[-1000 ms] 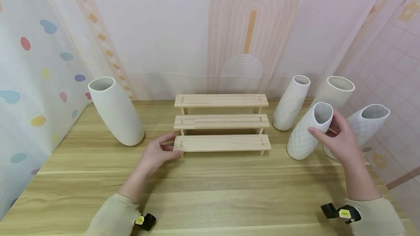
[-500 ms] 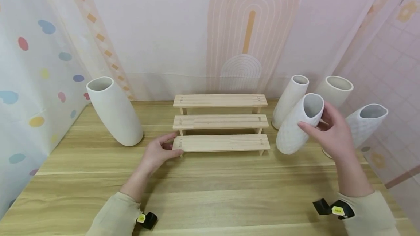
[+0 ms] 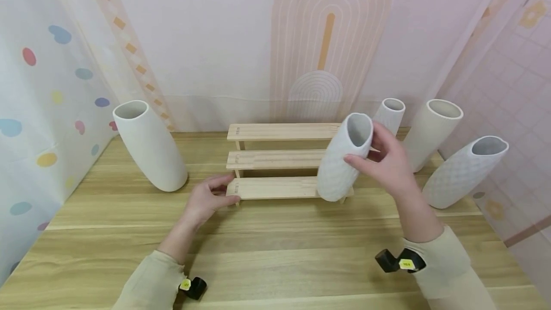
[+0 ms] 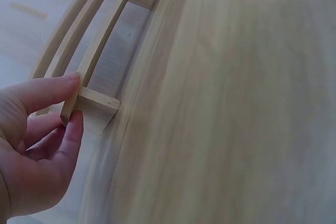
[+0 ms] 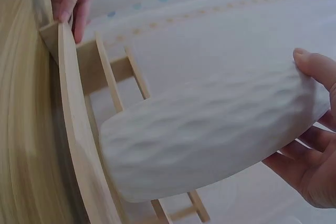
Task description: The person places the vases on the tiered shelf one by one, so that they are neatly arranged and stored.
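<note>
A white dimpled vase [image 3: 340, 169] is gripped near its rim by my right hand [image 3: 385, 159]. It tilts, its base in front of the right part of the lowest step; in the right wrist view the vase [image 5: 205, 135] hangs close over the boards, and I cannot tell whether it touches. My left hand [image 3: 208, 200] pinches the left end of the lowest board of a three-step wooden stand [image 3: 275, 188]. In the left wrist view, thumb and fingers [image 4: 73, 129] hold that board's end [image 4: 86, 66] from both sides.
A smooth white vase [image 3: 152, 147] stands at the left. On the right are a slim white vase [image 3: 389, 115], a cream vase [image 3: 432, 133] and another dimpled white vase [image 3: 462, 173]. Patterned curtains [image 3: 206, 37] enclose the wooden table [image 3: 275, 257] at the back and sides.
My right hand has lifted the dimpled vase and carried it left, from among the right-hand vases to the stand's right end. The left hand stays on the stand.
</note>
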{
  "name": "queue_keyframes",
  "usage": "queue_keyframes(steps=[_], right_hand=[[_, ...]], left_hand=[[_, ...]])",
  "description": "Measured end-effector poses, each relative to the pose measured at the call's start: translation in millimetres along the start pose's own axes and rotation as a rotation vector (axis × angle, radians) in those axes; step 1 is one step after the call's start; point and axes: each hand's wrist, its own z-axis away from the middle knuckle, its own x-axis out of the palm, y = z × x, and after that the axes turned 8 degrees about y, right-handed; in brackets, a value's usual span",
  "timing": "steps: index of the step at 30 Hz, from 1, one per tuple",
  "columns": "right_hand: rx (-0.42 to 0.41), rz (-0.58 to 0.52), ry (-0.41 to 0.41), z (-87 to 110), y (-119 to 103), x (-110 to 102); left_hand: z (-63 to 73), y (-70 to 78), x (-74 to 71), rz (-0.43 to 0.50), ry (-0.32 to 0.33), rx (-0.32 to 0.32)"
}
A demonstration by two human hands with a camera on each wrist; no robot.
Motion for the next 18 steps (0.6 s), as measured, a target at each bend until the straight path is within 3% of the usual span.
queue_keyframes(steps=[4, 18], right_hand=[[0.032, -0.022, -0.05, -4.5, -1, 24], [-0.015, -0.105, -0.183, -13.3, -5, 100]], left_hand=[[-0.2, 1.0, -0.7, -0.012, 0.001, 0.008], [-1.9, 1.0, -2.2, -0.025, -0.001, 0.014]])
